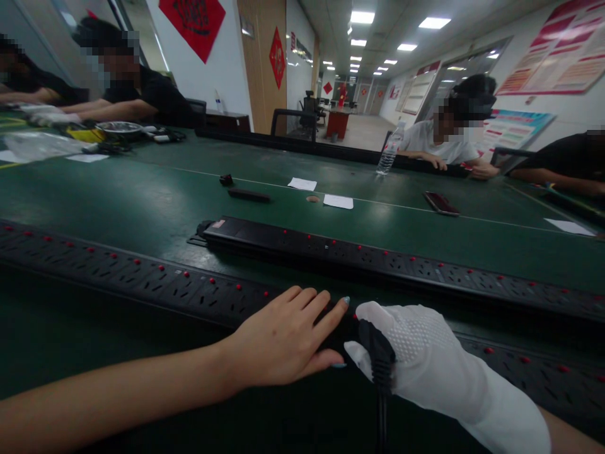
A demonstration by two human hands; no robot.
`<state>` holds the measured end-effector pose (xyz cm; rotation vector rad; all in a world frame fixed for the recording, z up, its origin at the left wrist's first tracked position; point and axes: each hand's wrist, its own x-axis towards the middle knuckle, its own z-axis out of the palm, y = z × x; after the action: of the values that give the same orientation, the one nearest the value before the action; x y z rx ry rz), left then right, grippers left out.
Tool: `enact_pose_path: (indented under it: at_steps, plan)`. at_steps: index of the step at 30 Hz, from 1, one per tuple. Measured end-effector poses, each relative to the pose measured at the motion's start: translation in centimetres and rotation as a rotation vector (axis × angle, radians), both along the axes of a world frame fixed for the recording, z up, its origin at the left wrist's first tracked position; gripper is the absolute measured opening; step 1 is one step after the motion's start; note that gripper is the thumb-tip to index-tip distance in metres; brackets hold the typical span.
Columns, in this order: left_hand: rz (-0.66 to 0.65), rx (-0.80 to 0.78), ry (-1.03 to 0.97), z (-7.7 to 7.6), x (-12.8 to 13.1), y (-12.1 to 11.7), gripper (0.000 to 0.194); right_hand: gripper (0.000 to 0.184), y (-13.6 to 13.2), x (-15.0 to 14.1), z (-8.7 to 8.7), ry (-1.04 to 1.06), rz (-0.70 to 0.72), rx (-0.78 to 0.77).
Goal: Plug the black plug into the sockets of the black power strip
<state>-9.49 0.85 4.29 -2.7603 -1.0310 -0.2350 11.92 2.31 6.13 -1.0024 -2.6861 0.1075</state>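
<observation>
left hand (288,334) is bare and open, laid palm-down over the near power strip (142,274), which runs across the green table (165,189). right hand (420,353), in a white dotted glove, grips a black plug (375,347) between thumb and fingers above the same strip; its cord hangs toward the near edge. far power strip (425,271) lies beyond, a small pale label (218,223) at its left end, print illegible. containers: one clear bottle (390,151), far right, contents indeterminable. red diamond sign (193,19), far left, bears dark characters, not readable here. wall posters (558,44), right: text too small to read.
</observation>
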Motion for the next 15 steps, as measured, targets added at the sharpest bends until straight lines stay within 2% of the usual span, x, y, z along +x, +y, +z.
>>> enact_pose_path:
  at_steps: [10, 15]
  plan:
    - [0.001, 0.015, -0.012, -0.43, -0.11, 0.01, 0.059, 0.019, -0.07, 0.0, 0.0, -0.012, -0.005, 0.026]
    - [-0.003, 0.013, -0.013, -0.41, -0.1, 0.02, 0.058, 0.021, -0.09, 0.11, -0.04, -0.022, 0.003, -0.038]
